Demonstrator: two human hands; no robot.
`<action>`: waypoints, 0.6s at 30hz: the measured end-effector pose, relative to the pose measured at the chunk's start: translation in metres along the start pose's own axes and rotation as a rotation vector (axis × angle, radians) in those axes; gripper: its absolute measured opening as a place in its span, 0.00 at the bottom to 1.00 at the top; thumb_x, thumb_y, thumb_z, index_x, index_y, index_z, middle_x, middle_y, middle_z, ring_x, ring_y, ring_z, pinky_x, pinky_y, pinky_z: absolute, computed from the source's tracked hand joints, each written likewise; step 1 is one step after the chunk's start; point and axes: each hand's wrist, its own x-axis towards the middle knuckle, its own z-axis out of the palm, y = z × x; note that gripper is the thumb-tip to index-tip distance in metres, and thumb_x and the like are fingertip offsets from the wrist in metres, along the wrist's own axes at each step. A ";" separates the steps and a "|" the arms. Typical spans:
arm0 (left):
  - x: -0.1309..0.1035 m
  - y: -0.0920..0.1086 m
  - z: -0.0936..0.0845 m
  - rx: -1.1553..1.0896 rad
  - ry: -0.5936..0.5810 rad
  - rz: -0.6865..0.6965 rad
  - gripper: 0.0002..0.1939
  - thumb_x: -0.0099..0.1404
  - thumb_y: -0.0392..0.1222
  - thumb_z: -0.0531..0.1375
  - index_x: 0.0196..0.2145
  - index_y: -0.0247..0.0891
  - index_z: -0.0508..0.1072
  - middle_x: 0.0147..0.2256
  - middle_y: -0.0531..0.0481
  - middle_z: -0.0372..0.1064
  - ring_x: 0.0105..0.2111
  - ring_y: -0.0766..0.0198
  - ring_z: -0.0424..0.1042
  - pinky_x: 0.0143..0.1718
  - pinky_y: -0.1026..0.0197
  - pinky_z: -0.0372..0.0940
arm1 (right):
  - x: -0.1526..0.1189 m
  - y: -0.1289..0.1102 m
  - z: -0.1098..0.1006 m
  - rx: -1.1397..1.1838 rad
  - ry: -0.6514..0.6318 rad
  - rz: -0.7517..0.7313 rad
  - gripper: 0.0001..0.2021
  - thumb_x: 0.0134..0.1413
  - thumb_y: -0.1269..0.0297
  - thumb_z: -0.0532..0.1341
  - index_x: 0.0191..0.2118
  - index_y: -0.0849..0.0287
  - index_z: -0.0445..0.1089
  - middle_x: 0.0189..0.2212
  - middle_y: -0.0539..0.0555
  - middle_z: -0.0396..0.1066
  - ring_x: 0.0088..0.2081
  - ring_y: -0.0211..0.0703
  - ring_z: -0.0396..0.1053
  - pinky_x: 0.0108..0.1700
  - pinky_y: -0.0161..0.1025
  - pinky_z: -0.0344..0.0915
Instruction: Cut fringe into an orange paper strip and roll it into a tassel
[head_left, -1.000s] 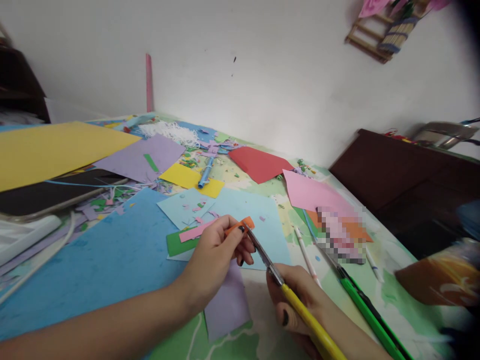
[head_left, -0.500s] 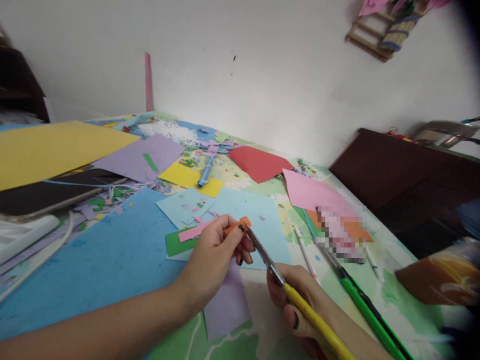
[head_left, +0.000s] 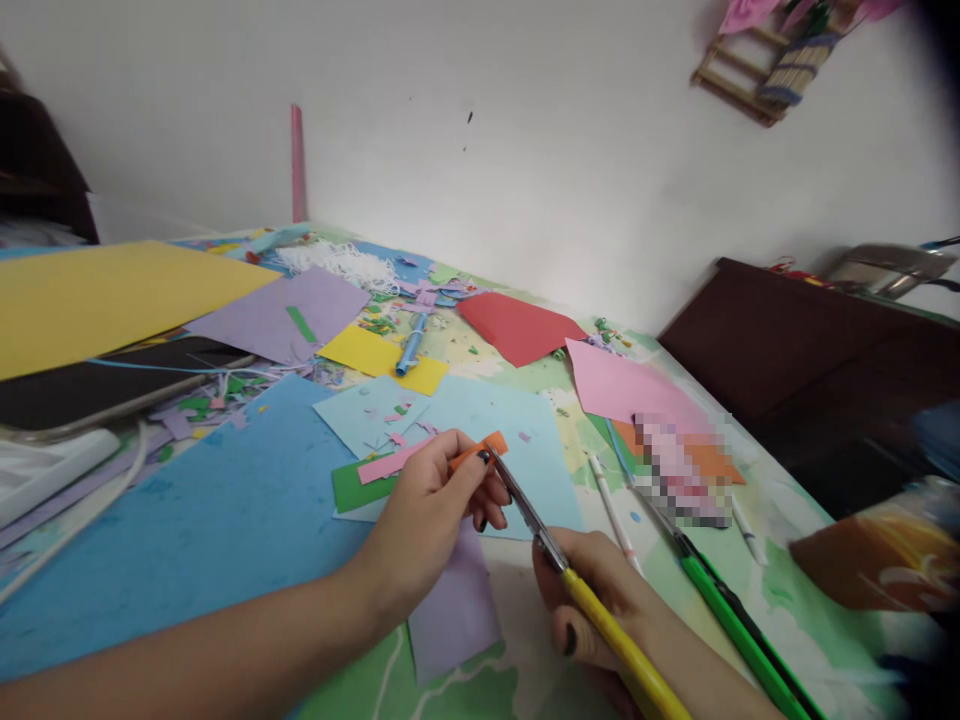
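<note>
Between the thumb and fingers of my left hand (head_left: 442, 485) is a small strip of orange paper (head_left: 491, 442), partly hidden by the fingers. My right hand (head_left: 592, 590) grips yellow-handled scissors (head_left: 611, 620), whose blade tips touch the orange strip close to my left thumb. Under my left hand lie a light blue sheet (head_left: 517, 410), a green piece of paper (head_left: 356, 487) and a pink paper strip (head_left: 386, 465). A purple piece of paper (head_left: 452, 615) rests below my left wrist.
A green-handled cutting tool (head_left: 739, 620) and a white pen (head_left: 611, 500) lie to the right. A phone (head_left: 112, 385), blue sheet (head_left: 187, 530), yellow sheet (head_left: 112, 300) and paper scraps cover the left. Red paper (head_left: 517, 325) lies near the wall; a brown cabinet (head_left: 787, 370) stands right.
My right thumb and the scissors' handles have shifted slightly left. The blades stay at the orange strip, which my left hand keeps in nearly the same place.
</note>
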 end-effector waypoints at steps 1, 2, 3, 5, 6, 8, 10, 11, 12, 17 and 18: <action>0.000 0.000 0.000 -0.007 -0.002 -0.001 0.09 0.63 0.39 0.53 0.26 0.36 0.63 0.22 0.54 0.67 0.21 0.69 0.67 0.25 0.64 0.58 | 0.000 0.000 0.000 -0.008 0.003 -0.003 0.27 0.45 0.40 0.61 0.23 0.58 0.50 0.21 0.44 0.45 0.23 0.32 0.44 0.21 0.30 0.43; 0.001 0.000 0.001 -0.014 -0.005 -0.002 0.09 0.63 0.39 0.53 0.26 0.36 0.63 0.22 0.54 0.67 0.21 0.69 0.67 0.25 0.64 0.58 | 0.000 0.000 0.000 -0.015 0.003 -0.006 0.27 0.45 0.40 0.61 0.23 0.58 0.50 0.21 0.44 0.45 0.23 0.32 0.44 0.21 0.30 0.44; 0.001 0.000 0.001 -0.023 -0.006 -0.003 0.09 0.63 0.39 0.53 0.26 0.36 0.63 0.22 0.54 0.67 0.21 0.69 0.67 0.25 0.64 0.58 | -0.001 0.000 0.000 -0.022 0.003 -0.008 0.27 0.45 0.40 0.61 0.23 0.57 0.51 0.21 0.44 0.45 0.23 0.32 0.44 0.21 0.30 0.44; 0.002 0.001 0.001 -0.045 -0.009 -0.005 0.08 0.63 0.39 0.54 0.26 0.36 0.64 0.22 0.54 0.67 0.20 0.69 0.67 0.25 0.64 0.57 | -0.001 0.001 -0.001 -0.027 -0.002 -0.010 0.26 0.45 0.40 0.61 0.23 0.57 0.51 0.21 0.44 0.46 0.23 0.32 0.44 0.21 0.30 0.44; 0.002 0.001 0.001 -0.057 -0.010 -0.007 0.08 0.62 0.39 0.54 0.26 0.36 0.64 0.22 0.54 0.67 0.20 0.69 0.67 0.25 0.64 0.57 | -0.001 0.001 -0.001 -0.027 -0.004 -0.011 0.26 0.46 0.40 0.61 0.24 0.57 0.52 0.21 0.44 0.46 0.23 0.32 0.45 0.21 0.30 0.44; 0.001 0.000 0.001 -0.079 -0.012 -0.009 0.08 0.62 0.40 0.55 0.26 0.36 0.64 0.22 0.54 0.67 0.21 0.69 0.67 0.25 0.64 0.58 | 0.000 0.002 -0.002 -0.029 -0.010 -0.017 0.26 0.46 0.40 0.61 0.24 0.58 0.52 0.21 0.44 0.46 0.23 0.32 0.44 0.21 0.30 0.44; 0.001 0.000 0.001 -0.094 -0.015 -0.009 0.08 0.62 0.40 0.54 0.26 0.36 0.64 0.22 0.53 0.67 0.21 0.68 0.67 0.25 0.63 0.58 | 0.001 0.002 -0.002 -0.027 -0.009 -0.026 0.26 0.46 0.39 0.60 0.23 0.57 0.51 0.20 0.44 0.45 0.23 0.32 0.44 0.21 0.31 0.44; 0.001 0.000 0.001 -0.099 -0.016 -0.011 0.08 0.62 0.40 0.54 0.26 0.36 0.65 0.22 0.53 0.67 0.21 0.68 0.67 0.25 0.63 0.59 | 0.001 0.002 -0.002 -0.027 -0.007 -0.026 0.26 0.46 0.39 0.60 0.23 0.57 0.51 0.20 0.44 0.45 0.23 0.32 0.44 0.21 0.31 0.44; 0.001 0.000 0.001 -0.103 -0.018 -0.011 0.08 0.62 0.39 0.54 0.26 0.36 0.65 0.22 0.53 0.67 0.21 0.68 0.67 0.26 0.63 0.59 | 0.001 0.002 -0.002 -0.027 -0.010 -0.024 0.26 0.46 0.39 0.60 0.23 0.57 0.51 0.20 0.44 0.45 0.23 0.32 0.44 0.21 0.31 0.44; 0.001 -0.002 0.000 -0.085 -0.016 -0.004 0.08 0.62 0.39 0.54 0.25 0.36 0.64 0.22 0.53 0.68 0.21 0.68 0.67 0.25 0.63 0.59 | -0.001 0.000 0.000 -0.042 -0.004 -0.022 0.26 0.46 0.38 0.59 0.23 0.57 0.51 0.21 0.44 0.45 0.23 0.33 0.45 0.22 0.31 0.46; 0.001 -0.002 0.000 -0.075 -0.015 -0.003 0.08 0.62 0.39 0.54 0.25 0.36 0.64 0.23 0.53 0.68 0.21 0.68 0.67 0.25 0.64 0.58 | -0.002 0.000 0.000 -0.045 0.002 -0.030 0.26 0.46 0.39 0.59 0.23 0.57 0.50 0.21 0.45 0.45 0.23 0.33 0.45 0.22 0.31 0.46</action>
